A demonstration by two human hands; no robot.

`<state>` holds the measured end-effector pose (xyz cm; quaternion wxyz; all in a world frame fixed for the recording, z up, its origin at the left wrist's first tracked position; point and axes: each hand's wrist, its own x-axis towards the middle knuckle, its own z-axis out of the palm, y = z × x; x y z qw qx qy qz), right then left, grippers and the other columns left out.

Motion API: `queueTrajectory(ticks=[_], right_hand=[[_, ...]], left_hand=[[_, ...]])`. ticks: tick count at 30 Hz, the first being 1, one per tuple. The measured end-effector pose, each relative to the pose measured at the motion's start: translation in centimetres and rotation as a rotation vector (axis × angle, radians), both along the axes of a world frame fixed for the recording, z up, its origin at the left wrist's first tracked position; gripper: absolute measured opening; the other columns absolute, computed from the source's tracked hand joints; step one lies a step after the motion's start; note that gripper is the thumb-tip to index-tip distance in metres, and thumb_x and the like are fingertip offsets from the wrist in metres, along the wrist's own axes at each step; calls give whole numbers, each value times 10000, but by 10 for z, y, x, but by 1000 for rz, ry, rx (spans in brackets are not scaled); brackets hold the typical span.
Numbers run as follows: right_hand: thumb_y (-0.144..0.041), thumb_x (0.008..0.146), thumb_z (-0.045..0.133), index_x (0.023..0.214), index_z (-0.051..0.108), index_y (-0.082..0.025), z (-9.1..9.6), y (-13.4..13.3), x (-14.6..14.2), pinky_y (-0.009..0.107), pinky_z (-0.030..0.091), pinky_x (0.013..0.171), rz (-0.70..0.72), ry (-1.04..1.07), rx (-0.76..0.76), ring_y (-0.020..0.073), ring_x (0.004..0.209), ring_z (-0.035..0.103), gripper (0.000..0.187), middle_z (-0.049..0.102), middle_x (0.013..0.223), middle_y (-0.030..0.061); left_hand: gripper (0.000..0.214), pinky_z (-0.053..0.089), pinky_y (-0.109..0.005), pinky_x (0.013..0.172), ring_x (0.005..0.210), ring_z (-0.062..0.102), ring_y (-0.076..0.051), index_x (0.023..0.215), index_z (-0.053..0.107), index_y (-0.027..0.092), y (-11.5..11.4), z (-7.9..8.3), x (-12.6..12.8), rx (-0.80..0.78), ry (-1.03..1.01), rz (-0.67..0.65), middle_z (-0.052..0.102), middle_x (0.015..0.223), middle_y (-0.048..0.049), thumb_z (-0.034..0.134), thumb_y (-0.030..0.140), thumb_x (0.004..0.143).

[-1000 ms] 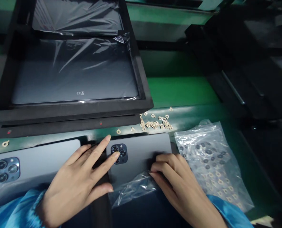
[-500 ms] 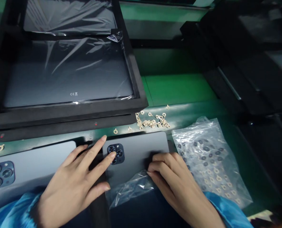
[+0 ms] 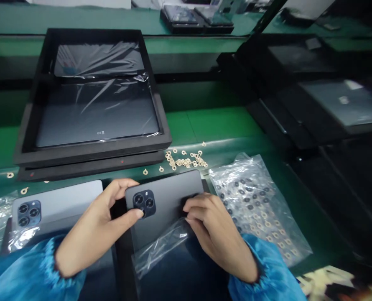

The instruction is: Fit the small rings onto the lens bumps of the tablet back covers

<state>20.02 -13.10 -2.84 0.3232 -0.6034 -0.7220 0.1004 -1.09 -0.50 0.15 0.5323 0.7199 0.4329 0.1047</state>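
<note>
Gripping a slate-grey tablet [image 3: 170,194], left hand [image 3: 93,230] fingers curled round its camera corner, right hand [image 3: 214,230] fingers pressed on its back

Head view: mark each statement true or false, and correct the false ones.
The thumb of the left hand rests on the camera bump of the dark tablet. True.
The right hand is touching a clear plastic sleeve. True.
The loose rings lie inside the black foam tray. False: they lie outside it, on the green bench.
The lighter tablet shows two lenses. False: it shows three.
The bag of rings lies left of both tablets. False: it lies right of the dark tablet.
</note>
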Motion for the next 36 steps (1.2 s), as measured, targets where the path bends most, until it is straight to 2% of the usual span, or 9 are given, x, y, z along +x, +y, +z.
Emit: queueTrajectory(ticks=[3, 6, 13, 20, 23, 26, 30, 34, 36], right_hand=[[-27, 898, 433, 882, 498, -198, 12, -9, -1, 361, 424, 834, 46, 3, 109, 164, 840, 539, 183, 634, 879, 25], [-22, 892, 418, 885, 526, -192, 28, -23, -1, 370, 414, 846, 91, -77, 147, 165, 853, 539, 202, 648, 886, 24], [-40, 893, 419, 899, 546, -200, 54, -51, -2, 367, 432, 788, 119, -174, 131, 178, 817, 530, 203, 641, 866, 34], [-142, 944, 463, 935, 569, -155, 78, -64, -16, 315, 411, 656, 47, -214, 146, 180, 736, 512, 107, 642, 809, 51], [-213, 955, 477, 1026, 590, -122, 82, -66, -21, 338, 413, 659, 37, -286, 119, 203, 770, 521, 162, 644, 846, 76], [-153, 946, 473, 952, 620, -129, 83, -66, -24, 339, 409, 668, 44, -290, 123, 199, 776, 501, 149, 631, 843, 71], [-72, 929, 446, 866, 632, -142, 84, -62, -23, 336, 438, 706, 56, -265, 182, 184, 791, 497, 209, 631, 827, 60], [-73, 921, 457, 863, 631, -166, 96, -51, -17, 353, 474, 754, 38, -176, 317, 181, 839, 540, 205, 653, 856, 55], [-88, 925, 468, 854, 628, -169, 105, -44, -16, 353, 475, 754, 22, -151, 360, 177, 846, 556, 193, 659, 872, 54]], left_hand=[[393, 500, -218, 512, 577, 593, -128, 1209, 515, 257, -13, 18, -1, -89, -104, 50, 606, 662, 37, 584, 355, 835], [444, 390, -190, 390, 424, 424, -91, 1280, 494, 273, -26, 34, -5, -18, -128, 58, 427, 508, 82, 576, 364, 852], [412, 552, -265, 614, 720, 634, -162, 1289, 506, 307, -51, 51, -15, 1, -259, 30, 655, 829, -10, 559, 369, 886], [514, 550, -303, 585, 532, 579, -160, 1379, 442, 259, -65, 56, -24, 190, -201, 9, 551, 539, 29, 522, 423, 899], [587, 565, -313, 621, 609, 628, -178, 1438, 357, 244, -66, 57, -24, 212, -186, -33, 640, 652, -9, 515, 409, 897], [628, 582, -327, 719, 763, 667, -195, 1463, 291, 264, -65, 57, -22, 150, -224, -69, 699, 910, -59, 530, 351, 889], [639, 570, -356, 840, 935, 651, -191, 1476, 222, 298, -65, 58, -22, 69, -291, -117, 567, 1302, -102, 502, 274, 902], [637, 594, -339, 760, 890, 662, -198, 1477, 220, 293, -67, 58, -22, 110, -227, -131, 578, 1287, -115, 496, 277, 903], [602, 579, -362, 840, 1004, 648, -226, 1457, 274, 273, -69, 58, -21, 93, -256, -111, 595, 1264, -119, 500, 276, 899]])
